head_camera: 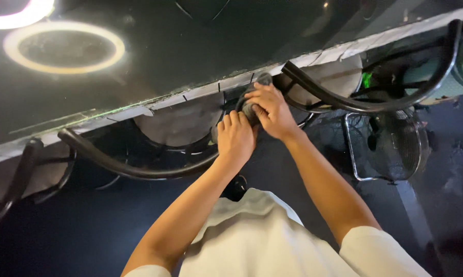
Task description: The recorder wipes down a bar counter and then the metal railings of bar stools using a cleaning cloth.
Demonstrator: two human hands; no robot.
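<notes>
- Dark and glossy, the black counter top (190, 46) fills the upper half of the frame, and a ring light (62, 47) is reflected in it at the upper left.
- Along the counter's edge runs a pale strip (200, 91), with some cracks and small greenish marks on it.
- Below this edge stand bar stools: one round grey seat (177, 123) at the centre left, another seat (339, 77) at the upper right, each with a curved black backrest (134, 166).
- Both my hands are together at the middle of the frame, just below the edge.
- My right hand (272, 110) is closed around a dark grey cloth (252, 105), which reaches up to the pale strip.
- My left hand (235, 137) is just beside it; it touches the lower end of the cloth, but I cannot tell if it really grips.
- I judge the wiping is somewhere in the middle: the marks on the strip to the left remain.
- A wire fan guard (390, 146) lies on the dark floor at the right.
</notes>
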